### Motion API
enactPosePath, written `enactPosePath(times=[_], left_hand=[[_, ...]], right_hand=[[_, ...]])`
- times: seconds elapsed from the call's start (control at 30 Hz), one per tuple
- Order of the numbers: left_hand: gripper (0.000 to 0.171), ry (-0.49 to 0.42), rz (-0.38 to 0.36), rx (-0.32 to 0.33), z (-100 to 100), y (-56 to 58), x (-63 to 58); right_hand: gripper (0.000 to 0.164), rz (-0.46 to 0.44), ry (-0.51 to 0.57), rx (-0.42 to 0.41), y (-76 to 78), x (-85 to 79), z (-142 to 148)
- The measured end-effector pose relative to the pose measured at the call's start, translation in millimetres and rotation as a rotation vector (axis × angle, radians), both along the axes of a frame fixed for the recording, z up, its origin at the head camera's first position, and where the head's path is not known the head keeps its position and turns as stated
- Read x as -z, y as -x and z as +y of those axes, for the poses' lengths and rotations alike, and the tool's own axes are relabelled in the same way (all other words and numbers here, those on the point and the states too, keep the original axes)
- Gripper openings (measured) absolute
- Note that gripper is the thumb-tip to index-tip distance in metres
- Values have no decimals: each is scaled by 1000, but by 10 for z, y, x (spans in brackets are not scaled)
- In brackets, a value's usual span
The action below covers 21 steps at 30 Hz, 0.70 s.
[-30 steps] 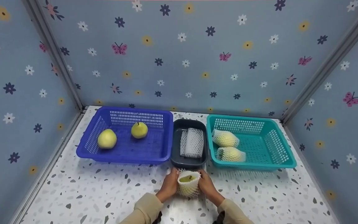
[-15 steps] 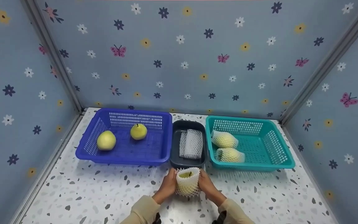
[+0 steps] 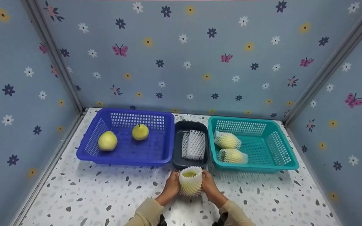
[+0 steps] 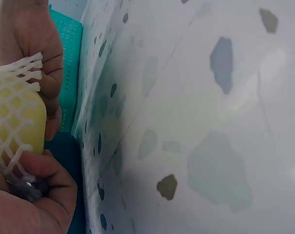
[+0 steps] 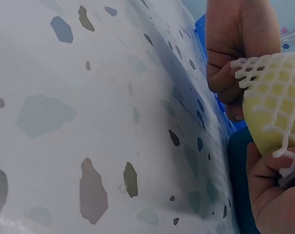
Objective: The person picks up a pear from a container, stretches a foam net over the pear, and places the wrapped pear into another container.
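Left hand, right hand grip foam-netted pear from opposite sides, forearms angled inward.

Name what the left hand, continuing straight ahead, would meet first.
Past its yellow pear in white foam netting, the left hand would likely meet the dark grey rectangular plastic tray; depth is unclear.

The left arm and right arm come up from the bottom middle of the head view, in tan sleeves, and lean in toward each other. The left hand and right hand sit side by side, a bit apart, with fingers bent in a pinch. In the right wrist view, the right hand is at the lower right, the left at the upper right.
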<state>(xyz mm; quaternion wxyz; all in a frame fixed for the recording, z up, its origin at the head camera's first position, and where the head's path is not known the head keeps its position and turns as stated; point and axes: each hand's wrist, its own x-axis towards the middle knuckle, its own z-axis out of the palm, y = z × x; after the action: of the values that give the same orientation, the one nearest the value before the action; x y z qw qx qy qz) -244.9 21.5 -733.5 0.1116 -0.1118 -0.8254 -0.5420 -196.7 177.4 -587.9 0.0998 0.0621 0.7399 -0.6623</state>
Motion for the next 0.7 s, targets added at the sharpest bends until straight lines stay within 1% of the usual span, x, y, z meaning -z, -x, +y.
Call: enactPosePath(times=[0.03,0.07,0.1,0.13,0.17,0.2,0.23,0.27,0.3,0.33,0.37,0.4,0.47,0.5,0.53,0.57,0.6,0.7], left_hand=[[26,-6,-16,-2,26,77,184],[25,-13,-22,-8,45,108,271],[25,-3,-45,-19,64,121,306],[26,-24,-40,-7,68,120,321],[27,-31,-50,-2,74,93,269],[27,-69,-73,11,69,30,127],[28,-100,-113,39,57,-44,-44],[27,-132,-142,46,53,-127,-241],[28,-158,-210,59,44,-209,-467],[29,-209,-260,79,30,-295,-689],[28,-237,-328,83,22,-377,-916],[28,-254,-382,84,14,-443,-1116],[23,-245,-436,63,13,-521,-1377],[22,-251,-453,59,8,-551,-1483],[22,-257,-455,57,0,-582,-1568],[21,-242,-446,51,-7,-605,-1642],[21,-234,-435,46,-12,-622,-1692],[24,-257,-413,58,-18,-609,-1627]], right_hand=[[30,-15,25,12,3,5,-4],[30,-23,46,23,6,10,-6],[30,-30,67,34,9,15,-7],[31,-38,84,44,10,17,-7],[32,-47,99,52,10,20,-6],[33,-49,113,53,8,24,-4],[34,-55,124,54,8,27,1],[35,-58,132,52,7,29,7],[36,-61,140,47,6,30,13],[38,-62,153,38,4,28,18],[40,-64,161,28,5,27,24],[41,-66,166,19,6,24,28],[46,-79,172,-1,6,12,38],[48,-84,170,-14,4,4,41],[50,-93,168,-24,3,-4,44],[53,-100,161,-34,1,-10,46],[55,-107,158,-43,-2,-15,48],[58,-109,153,-54,-1,-20,50]])
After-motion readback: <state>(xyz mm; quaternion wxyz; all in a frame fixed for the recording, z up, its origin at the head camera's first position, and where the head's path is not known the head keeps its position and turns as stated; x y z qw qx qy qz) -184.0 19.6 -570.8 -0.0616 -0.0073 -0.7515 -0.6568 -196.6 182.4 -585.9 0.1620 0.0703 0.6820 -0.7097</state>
